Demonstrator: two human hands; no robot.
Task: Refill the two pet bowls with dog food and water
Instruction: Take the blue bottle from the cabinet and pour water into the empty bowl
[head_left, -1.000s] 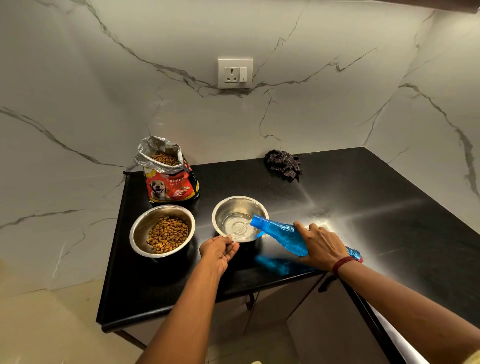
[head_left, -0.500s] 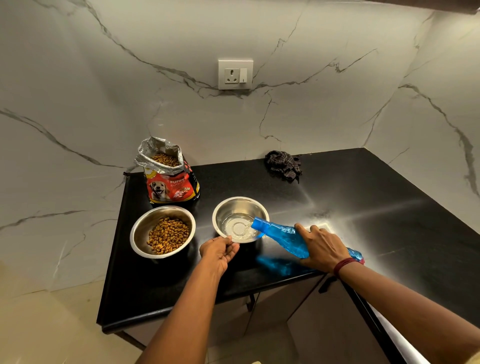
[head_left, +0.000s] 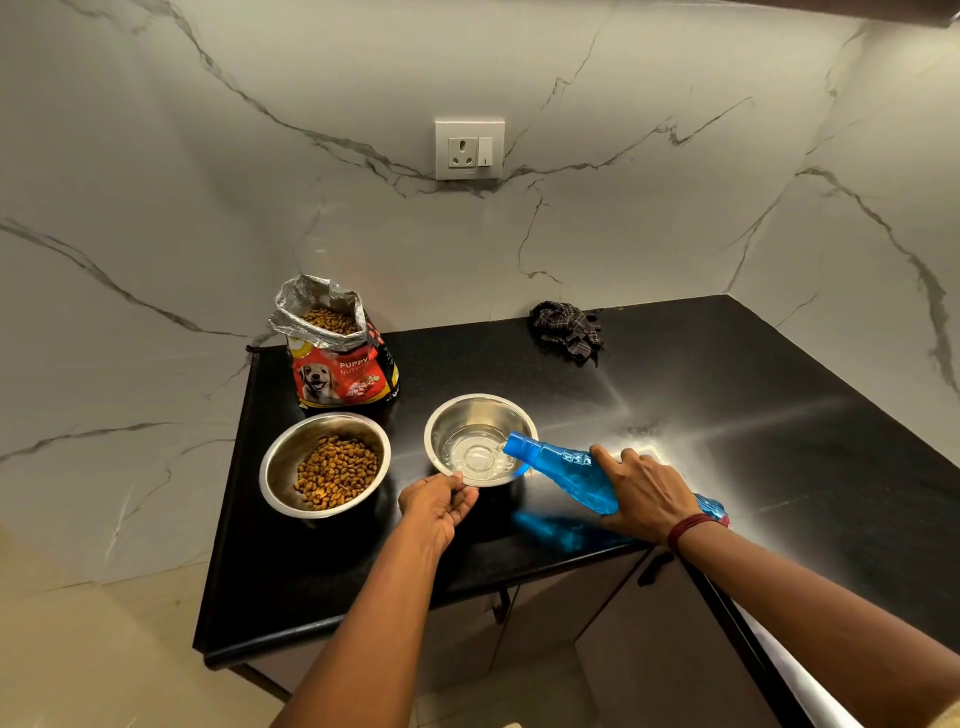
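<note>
- Step in hand: the water pour. The blue bottle (head_left: 566, 475) is tipped neck-down to the left, its mouth just over the right rim of the water bowl (head_left: 480, 399); a thin stream runs into a shallow pool of water (head_left: 470, 462) on the bowl's bottom
- Food half, judged complete: the food bowl (head_left: 278, 467), just left of the water bowl, holds a heap of kibble (head_left: 337, 470); the opened dog food bag (head_left: 343, 374) stands upright behind it
- Right hand (head_left: 647, 499): fingers and thumb wrapped round the bottle's mid-body. The neck and mouth project well forward of the grip, and the base shows behind the wrist
- Left hand (head_left: 439, 506): pinches the near rim of the water bowl, thumb on top and fingers curled below. The bowl rests on the black countertop (head_left: 727, 415), directly beyond the hand
- Next move, as judged: hold the tilt while the level climbs, then raise the neck to cut the stream well short of the rim. The left hand's brace matters, since the mouth sits close to the edge and a slip would spill onto the countertop
</note>
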